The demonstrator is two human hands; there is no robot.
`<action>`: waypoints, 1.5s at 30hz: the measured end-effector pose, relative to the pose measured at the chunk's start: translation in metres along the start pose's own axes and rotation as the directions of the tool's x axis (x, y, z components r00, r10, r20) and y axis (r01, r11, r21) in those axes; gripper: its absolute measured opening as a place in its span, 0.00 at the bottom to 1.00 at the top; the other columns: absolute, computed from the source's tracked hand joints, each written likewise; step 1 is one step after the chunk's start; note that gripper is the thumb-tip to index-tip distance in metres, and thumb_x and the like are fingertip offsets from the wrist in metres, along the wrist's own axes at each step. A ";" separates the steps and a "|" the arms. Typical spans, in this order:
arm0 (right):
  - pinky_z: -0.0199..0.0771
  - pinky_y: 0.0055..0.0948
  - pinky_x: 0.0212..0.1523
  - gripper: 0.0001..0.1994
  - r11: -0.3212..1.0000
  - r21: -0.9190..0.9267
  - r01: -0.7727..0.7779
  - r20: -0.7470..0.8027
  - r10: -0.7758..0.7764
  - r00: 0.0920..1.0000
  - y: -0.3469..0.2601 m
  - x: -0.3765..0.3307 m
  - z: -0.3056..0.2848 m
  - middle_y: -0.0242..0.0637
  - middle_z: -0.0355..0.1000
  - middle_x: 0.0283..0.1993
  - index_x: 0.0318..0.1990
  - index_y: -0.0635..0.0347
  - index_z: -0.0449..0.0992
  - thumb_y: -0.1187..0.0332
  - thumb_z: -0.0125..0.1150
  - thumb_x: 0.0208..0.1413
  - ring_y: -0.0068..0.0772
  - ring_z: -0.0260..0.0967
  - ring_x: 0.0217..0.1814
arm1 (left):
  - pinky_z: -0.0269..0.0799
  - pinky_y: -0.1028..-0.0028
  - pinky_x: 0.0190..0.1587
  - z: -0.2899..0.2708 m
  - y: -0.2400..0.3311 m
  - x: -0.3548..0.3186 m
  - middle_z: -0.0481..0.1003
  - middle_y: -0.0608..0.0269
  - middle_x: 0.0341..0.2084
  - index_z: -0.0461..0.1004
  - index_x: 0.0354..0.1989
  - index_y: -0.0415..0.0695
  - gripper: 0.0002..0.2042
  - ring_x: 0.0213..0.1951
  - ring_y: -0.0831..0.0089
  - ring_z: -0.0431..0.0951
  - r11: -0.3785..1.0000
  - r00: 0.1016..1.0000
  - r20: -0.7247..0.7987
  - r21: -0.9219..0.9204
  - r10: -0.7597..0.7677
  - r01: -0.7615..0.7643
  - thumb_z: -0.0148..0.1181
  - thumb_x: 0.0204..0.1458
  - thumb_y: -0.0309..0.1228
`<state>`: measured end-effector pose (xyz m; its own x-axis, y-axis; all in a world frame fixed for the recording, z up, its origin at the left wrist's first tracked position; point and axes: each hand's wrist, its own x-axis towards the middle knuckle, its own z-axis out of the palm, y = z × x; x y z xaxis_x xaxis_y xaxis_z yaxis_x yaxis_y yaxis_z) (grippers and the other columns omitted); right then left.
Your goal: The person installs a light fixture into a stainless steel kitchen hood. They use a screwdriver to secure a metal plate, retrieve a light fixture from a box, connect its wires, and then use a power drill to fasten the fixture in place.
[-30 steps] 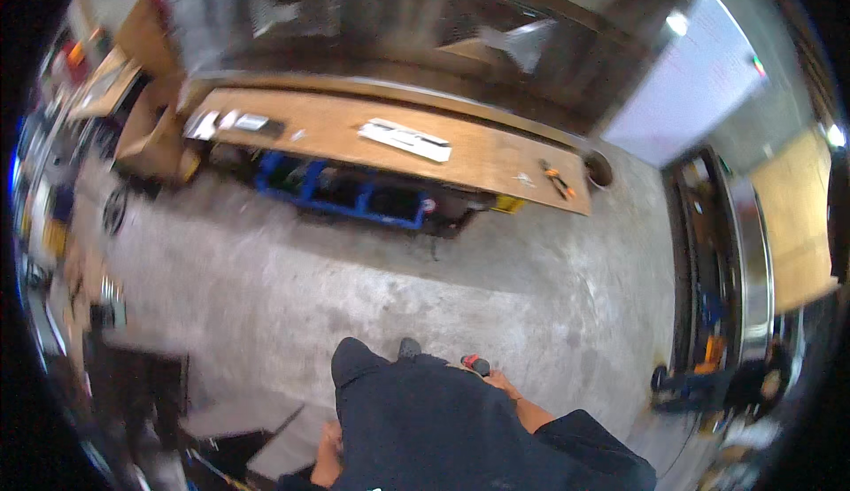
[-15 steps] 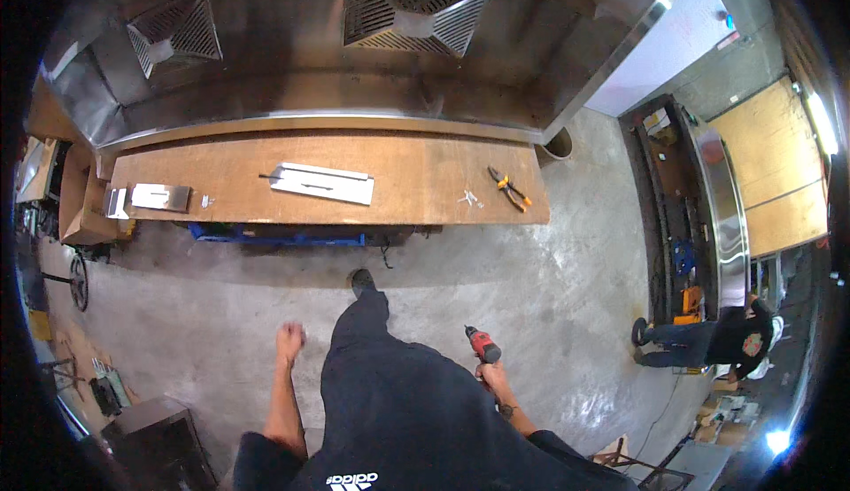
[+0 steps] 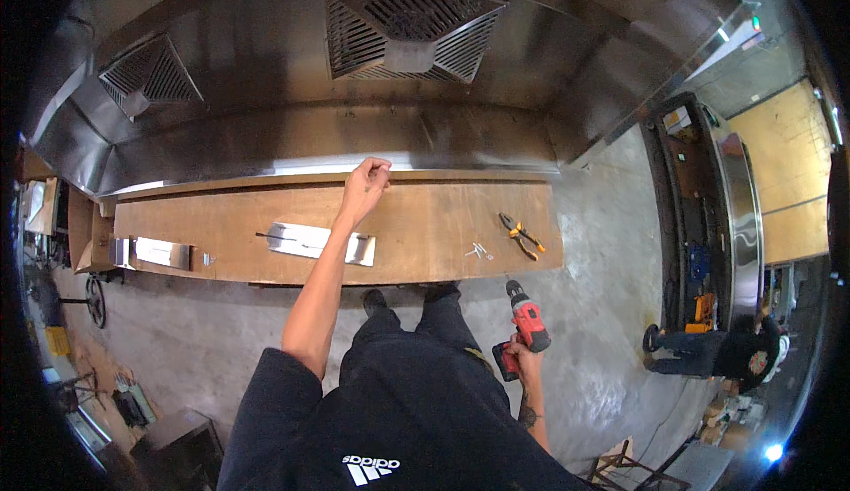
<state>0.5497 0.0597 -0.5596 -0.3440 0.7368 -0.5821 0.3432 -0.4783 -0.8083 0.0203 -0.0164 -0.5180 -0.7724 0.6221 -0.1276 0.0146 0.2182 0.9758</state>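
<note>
One red drill (image 3: 531,321) in the right hand (image 3: 528,360), left hand (image 3: 364,186) high

For doing this step well, I think the drill should be held steady, with its dark chuck (image 3: 513,289) clear of the bench (image 3: 425,216) edge and of the loose screws (image 3: 479,250). The raised left arm (image 3: 312,314) should, in my judgement, pass over the silver plate (image 3: 296,238) without brushing it. The drill is at lower right of centre in the frame; the right fingers (image 3: 517,347) are closed around it. The left fingers (image 3: 377,166), at upper centre before the steel hood (image 3: 496,132), are curled loosely; whether they pinch something small, I cannot tell.
</note>
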 end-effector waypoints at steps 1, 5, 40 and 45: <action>0.67 0.24 0.29 0.24 1.000 0.003 0.004 0.016 -0.004 1.000 -0.019 0.016 -0.001 0.27 0.66 0.28 0.50 0.65 0.76 0.85 0.56 0.40 0.21 0.65 0.26 | 0.77 0.67 0.44 0.009 -0.003 0.026 0.81 0.52 0.36 0.77 0.49 0.37 0.12 0.39 0.65 0.81 0.995 0.998 -0.046 0.091 0.054 -0.049 0.57 0.62 0.32; 0.66 0.24 0.29 0.18 0.999 0.033 -0.007 0.082 0.004 0.997 -0.099 0.066 -0.033 0.27 0.66 0.28 0.41 0.63 0.76 0.85 0.57 0.39 0.23 0.66 0.27 | 0.75 0.57 0.52 0.062 -0.022 0.113 0.81 0.45 0.41 0.77 0.50 0.38 0.14 0.46 0.47 0.80 0.876 0.967 -0.126 0.462 0.221 -0.140 0.57 0.56 0.24; 0.78 0.32 0.45 0.17 0.934 -0.298 0.195 0.620 0.034 0.784 -0.259 0.256 -0.102 0.31 0.80 0.42 0.52 0.59 0.80 0.71 0.71 0.54 0.26 0.77 0.41 | 0.76 0.63 0.55 0.166 -0.053 0.216 0.77 0.47 0.49 0.75 0.50 0.35 0.18 0.51 0.54 0.78 0.692 0.959 -0.220 0.721 0.179 0.036 0.67 0.51 0.26; 0.78 0.30 0.38 0.16 0.959 -0.139 0.247 0.695 -0.084 0.714 -0.248 0.253 -0.098 0.31 0.78 0.38 0.52 0.61 0.78 0.70 0.68 0.56 0.25 0.75 0.36 | 0.73 0.70 0.43 0.185 0.020 0.164 0.79 0.63 0.38 0.75 0.47 0.39 0.14 0.38 0.71 0.78 0.952 0.849 -0.490 -0.302 -0.201 0.051 0.67 0.56 0.30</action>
<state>0.4633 0.4114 -0.4976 -0.8817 0.2341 -0.4096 0.3655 -0.2100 -0.9068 0.0112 0.2289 -0.5525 -0.9692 0.1160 -0.2172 -0.2172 0.0128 0.9760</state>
